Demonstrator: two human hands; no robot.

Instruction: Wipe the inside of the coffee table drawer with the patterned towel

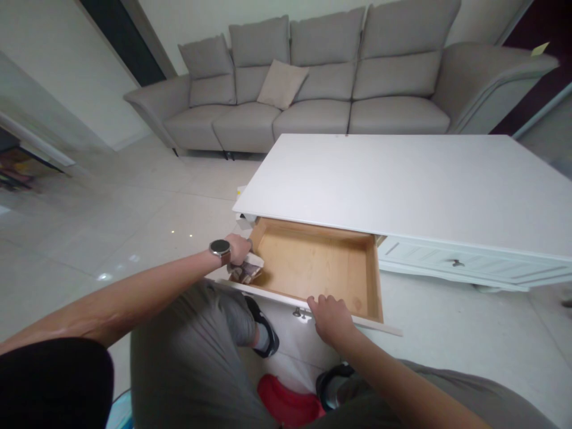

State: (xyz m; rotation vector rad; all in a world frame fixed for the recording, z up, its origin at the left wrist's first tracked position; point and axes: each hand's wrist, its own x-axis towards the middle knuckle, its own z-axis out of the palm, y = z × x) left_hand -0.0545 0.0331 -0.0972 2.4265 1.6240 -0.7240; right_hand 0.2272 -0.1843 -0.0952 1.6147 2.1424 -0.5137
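Observation:
A wooden drawer [313, 262] is pulled out from the white coffee table [379, 179], its bare wood bottom showing. My left hand [239, 248], with a watch on the wrist, is closed at the drawer's left side. A crumpled brown and white patterned cloth [249, 269] hangs from that hand into the drawer's front left corner. Some of the left fingers are hidden behind the hand. My right hand [331, 317] wraps its fingers over the top of the drawer's front panel, right of the small metal knob [297, 312].
A second, closed drawer [460, 262] with its own knob is to the right. Behind the table stands a long grey sofa [313, 113] with a beige cushion [282, 84]. Something red [286, 402] lies on the tiled floor between my feet. A white box [243, 220] is beside the table's left end.

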